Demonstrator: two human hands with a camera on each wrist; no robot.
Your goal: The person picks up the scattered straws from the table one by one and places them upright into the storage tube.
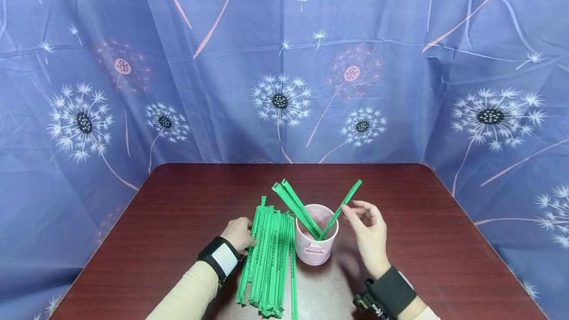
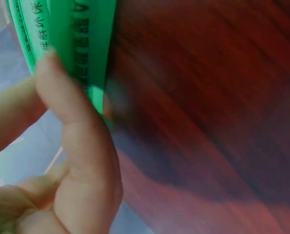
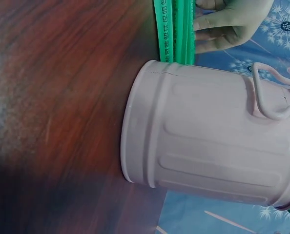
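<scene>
Pinching, right fingertips: my right hand (image 1: 371,233) has thumb and forefinger closed on one green wrapped straw (image 1: 342,207) partway up its length; the other fingers are loosely spread above it.
Held straw: leans up and to the right, lower end inside the pink bucket (image 1: 316,246), upper end clear of the rim.
Left fingers: my left hand (image 1: 240,233) curls at the left edge of the straw pile (image 1: 268,256); in the left wrist view the thumb (image 2: 72,112) presses on a printed green wrapper (image 2: 89,39), pinching it against the fingers.
Bucket contents: a few more green straws (image 1: 295,206) stand in the bucket, leaning up and to the left.
Bucket: small, pink, ribbed sides, a handle bracket (image 3: 272,95) on the side facing me; it stands upright on the table just right of the pile, between my hands.
Pile: many wrapped green straws lying flat, roughly parallel, running from near my left forearm toward the bucket's left side.
Table: dark red wood-grain top (image 1: 444,241).
Surround: blue cloth with dandelion print (image 1: 280,100) hangs behind and on both sides.
Wrists: a black strap on each (image 1: 391,290).
</scene>
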